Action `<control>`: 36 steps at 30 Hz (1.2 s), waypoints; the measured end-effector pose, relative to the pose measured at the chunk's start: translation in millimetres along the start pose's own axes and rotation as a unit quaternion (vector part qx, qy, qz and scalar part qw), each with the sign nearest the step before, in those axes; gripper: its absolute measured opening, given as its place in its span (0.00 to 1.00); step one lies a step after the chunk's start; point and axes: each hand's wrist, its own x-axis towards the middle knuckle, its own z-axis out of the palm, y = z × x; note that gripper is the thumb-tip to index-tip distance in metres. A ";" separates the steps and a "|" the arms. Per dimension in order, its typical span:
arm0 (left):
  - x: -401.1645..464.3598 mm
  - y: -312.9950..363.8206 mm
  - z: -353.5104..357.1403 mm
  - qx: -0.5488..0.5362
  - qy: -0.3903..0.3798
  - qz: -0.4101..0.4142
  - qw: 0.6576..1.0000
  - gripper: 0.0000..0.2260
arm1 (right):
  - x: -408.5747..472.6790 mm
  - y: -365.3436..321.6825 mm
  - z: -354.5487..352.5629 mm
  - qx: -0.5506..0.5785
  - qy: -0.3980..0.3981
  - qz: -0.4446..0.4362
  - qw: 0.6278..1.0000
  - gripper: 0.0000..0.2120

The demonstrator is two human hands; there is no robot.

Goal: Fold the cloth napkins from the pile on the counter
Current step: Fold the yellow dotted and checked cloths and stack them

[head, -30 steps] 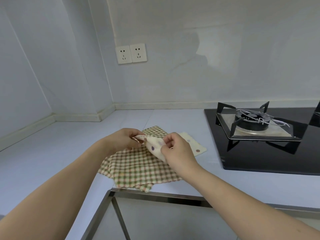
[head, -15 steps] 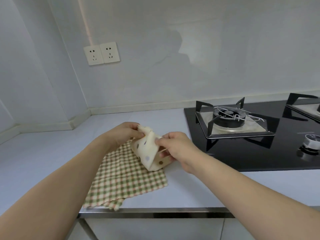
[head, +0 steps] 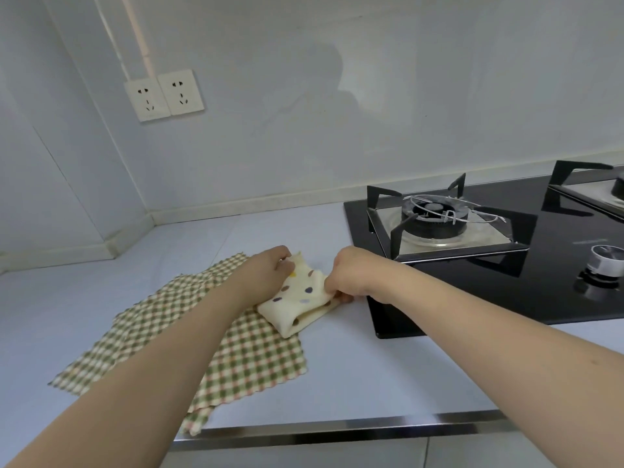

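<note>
Head view shows the left hand (head: 266,275) and right hand (head: 351,276) each pinching an end of the folded dotted napkin (head: 297,304), which lies half on the checked napkins (head: 236,346) and half on the bare tabletop (head: 388,376). Its open edge gapes toward the viewer; released unpressed, the fold would likely spring apart. A gas hob (head: 472,251) sits just beside the right hand.

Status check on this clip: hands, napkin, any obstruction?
Left hand and right hand both pinching the dotted napkin. Napkin folded small, partly on the checked napkins. Gas hob close on the right, not obstructing.
</note>
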 end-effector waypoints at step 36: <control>-46.4 -1.4 0.5 0.009 0.170 0.030 0.985 0.12 | 17.0 23.1 3.2 -0.344 0.048 -0.217 0.912 0.15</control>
